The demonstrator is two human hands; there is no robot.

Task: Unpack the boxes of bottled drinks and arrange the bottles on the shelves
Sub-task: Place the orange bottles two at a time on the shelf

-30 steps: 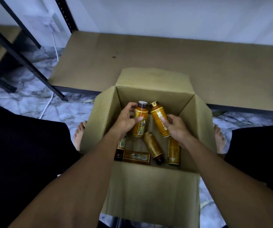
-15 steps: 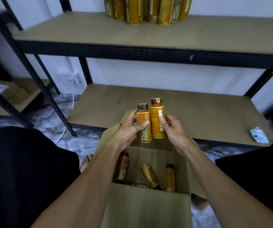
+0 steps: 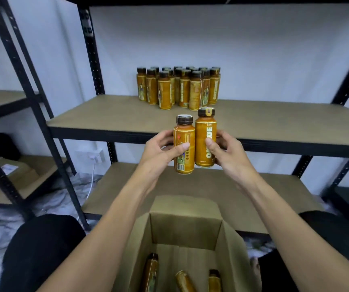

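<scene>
My left hand point(image 3: 159, 150) grips an orange bottle with a dark cap point(image 3: 183, 131), held upright in the air. Right beside it, my right hand point(image 3: 225, 153) grips a second orange bottle point(image 3: 205, 135), also upright and touching the first. Both hang just in front of the edge of the middle shelf point(image 3: 110, 119). Several like bottles point(image 3: 177, 87) stand grouped at the back of that shelf. Below my arms the open cardboard box point(image 3: 186, 232) holds three more bottles, partly cut off by the frame.
A lower shelf board point(image 3: 118, 186) lies behind the box. Black metal uprights point(image 3: 32, 102) frame the rack, with another rack at the left. My knees in dark cloth flank the box. A white plug and cable point(image 3: 92, 165) sit on the wall low left.
Both hands lifted the two bottles out of the box and raised them to the level of the middle shelf. The view tilted upward, bringing the bottles on the shelf into sight.
</scene>
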